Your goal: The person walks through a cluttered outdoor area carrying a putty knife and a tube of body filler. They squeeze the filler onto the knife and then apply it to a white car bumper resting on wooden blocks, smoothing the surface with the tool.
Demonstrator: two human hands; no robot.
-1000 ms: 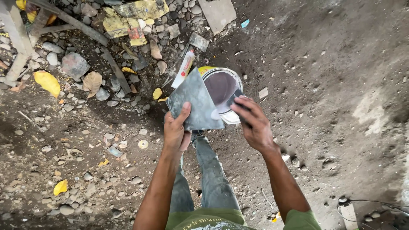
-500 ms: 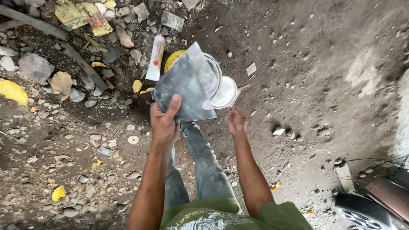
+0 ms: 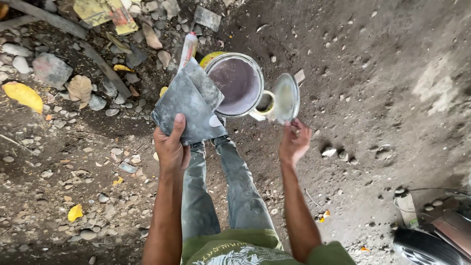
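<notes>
You stand on bare dirt ground (image 3: 382, 88) and look straight down past your jeans (image 3: 221, 196), both arms out in front. Along the ground's left edge lie loose stones (image 3: 49, 68), a yellow leaf (image 3: 22, 94) and a weathered plank (image 3: 44, 17), with torn yellow packaging (image 3: 100, 11) toward the far left corner. Your left hand (image 3: 170, 147) has its grip closed on two flat grey scraper blades (image 3: 189, 105), thumb pressed on top and fingers underneath, the blades fanned and tilted so their faces look up at you; a pale smear marks the lower corner of the nearer one. Just behind them a white tube with a red cap (image 3: 188, 46) lies on the ground. Right of the blades, touching their far edge in this view, stands an open paint can (image 3: 235, 83) with a yellow outside; inside it shows a dull mauve-grey surface, though whether that is liquid or a coated bottom cannot be told. A smaller pale container (image 3: 264, 103) sits just beside the can, its contents dark and unclear. Your right hand (image 3: 293, 142) pinches the lower rim of a round metal lid (image 3: 285, 97) between thumb and fingertips, holding it upright and clear of the can, seemingly to keep its coated face off the dirt. A dark rounded object (image 3: 427, 248) sits at the near right corner.
</notes>
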